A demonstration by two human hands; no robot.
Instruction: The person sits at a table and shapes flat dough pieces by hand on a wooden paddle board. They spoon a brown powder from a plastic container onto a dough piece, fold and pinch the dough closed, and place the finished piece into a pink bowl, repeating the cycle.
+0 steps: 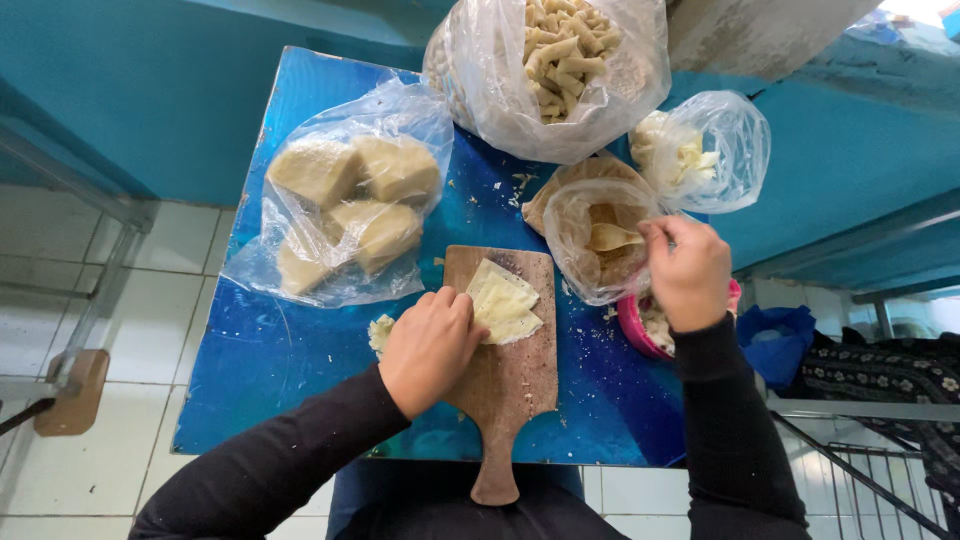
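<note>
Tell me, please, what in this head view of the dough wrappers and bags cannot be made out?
- Pink bowl: mostly hidden by the right hand; contents unclear.
- Right fingertips: behind the plastic of the small bag, so any grip is unclear.
- Pale lump: half covered by the left hand.
- Large bag of rolled pieces: cut off by the top edge.

Two bare hands, no gloves, rings or watch visible. Left hand (430, 345) at 6 o'clock of frame centre, right hand (688, 272) at 3 o'clock. Both arms in long black sleeves, plain smooth fabric, snug, cuffs ending at wrists. Left sleeve (270, 465) runs to 7 o'clock corner; right sleeve (735, 430) to 5 o'clock. Dark clothing between sleeves at bottom edge.
</note>
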